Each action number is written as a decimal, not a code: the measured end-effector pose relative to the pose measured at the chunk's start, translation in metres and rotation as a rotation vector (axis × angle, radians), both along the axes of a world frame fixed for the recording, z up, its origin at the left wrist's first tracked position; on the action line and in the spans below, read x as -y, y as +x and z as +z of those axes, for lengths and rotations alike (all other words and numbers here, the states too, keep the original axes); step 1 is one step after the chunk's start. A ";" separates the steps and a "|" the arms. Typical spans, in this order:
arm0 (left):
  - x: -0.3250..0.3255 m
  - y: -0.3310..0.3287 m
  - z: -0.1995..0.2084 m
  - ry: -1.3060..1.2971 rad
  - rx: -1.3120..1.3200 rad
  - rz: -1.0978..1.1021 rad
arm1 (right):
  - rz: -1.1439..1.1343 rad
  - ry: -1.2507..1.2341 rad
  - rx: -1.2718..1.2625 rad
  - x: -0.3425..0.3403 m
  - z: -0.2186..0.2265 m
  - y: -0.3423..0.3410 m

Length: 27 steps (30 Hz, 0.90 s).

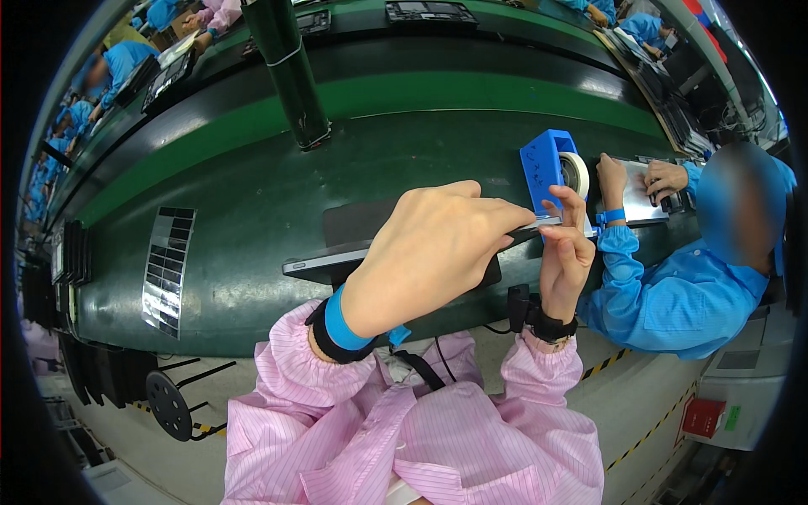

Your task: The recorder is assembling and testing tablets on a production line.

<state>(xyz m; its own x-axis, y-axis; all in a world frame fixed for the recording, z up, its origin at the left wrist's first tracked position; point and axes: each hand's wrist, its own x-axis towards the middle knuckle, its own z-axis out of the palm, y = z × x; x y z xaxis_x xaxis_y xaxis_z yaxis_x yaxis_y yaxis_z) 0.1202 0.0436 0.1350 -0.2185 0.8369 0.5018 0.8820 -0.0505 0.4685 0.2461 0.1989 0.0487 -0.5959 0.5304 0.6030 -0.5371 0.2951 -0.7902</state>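
A thin, flat, dark device with a grey edge (324,263), like a tablet or a laptop part, is tilted up on its side above the green bench. My left hand (433,244) reaches across it, back of the hand upward, thumb and fingers closed near its right end. At that same end, my right hand (566,252) pinches the edge with thumb and forefinger, other fingers curled upward. Most of the device's face is hidden behind my left hand. A dark flat pad (353,220) lies beneath. Just past my right hand stands a blue tape dispenser (545,164) with a pale roll.
On the left of the bench lies a sheet of dark rectangular stickers (171,269). A green post (290,80) rises at the back. A co-worker in blue (686,295) works close on my right with a silver panel (644,194). A black stool (172,406) stands lower left.
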 end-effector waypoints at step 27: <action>0.002 -0.001 0.002 -0.137 0.030 0.026 | -0.103 0.223 0.173 -0.001 0.024 0.003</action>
